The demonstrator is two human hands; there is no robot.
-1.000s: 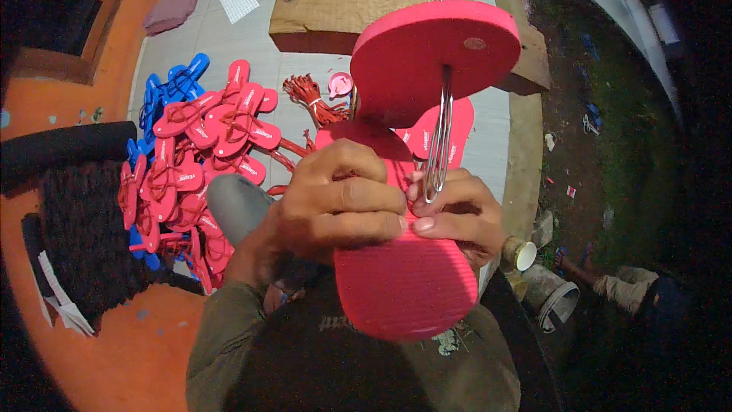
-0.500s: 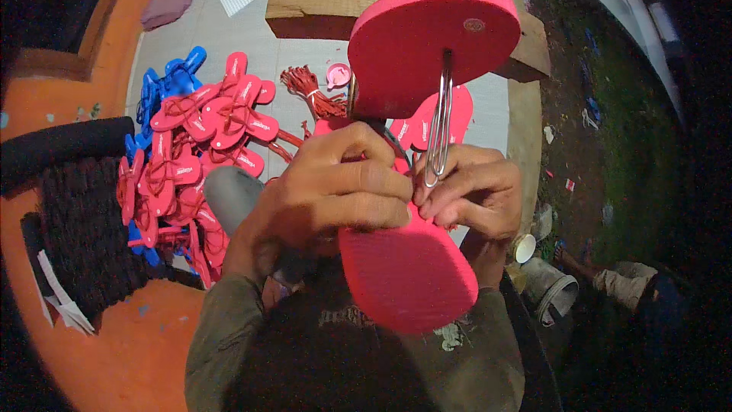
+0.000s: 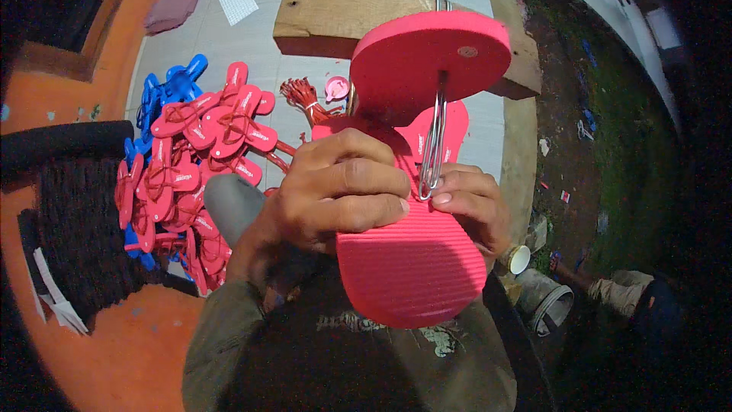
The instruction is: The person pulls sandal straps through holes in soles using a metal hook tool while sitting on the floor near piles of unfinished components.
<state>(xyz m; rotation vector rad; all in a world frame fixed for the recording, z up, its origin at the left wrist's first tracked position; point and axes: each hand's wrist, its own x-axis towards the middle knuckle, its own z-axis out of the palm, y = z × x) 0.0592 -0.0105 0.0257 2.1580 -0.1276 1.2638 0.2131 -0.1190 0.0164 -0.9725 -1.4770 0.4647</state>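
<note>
Both hands, left (image 3: 335, 194) and right (image 3: 473, 206), still clenched on bent pink foam sandal sole (image 3: 415, 259); looped metal wire tool (image 3: 433, 145) unchanged through sole, below wooden block (image 3: 328, 19).

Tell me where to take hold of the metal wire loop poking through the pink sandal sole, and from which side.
Probably the free lower end of the wire loop, from the ribbed side facing the camera. Its upper end runs into the hole in the bent pink sole; the lower end lies exposed between the left hand and right hand.
</note>
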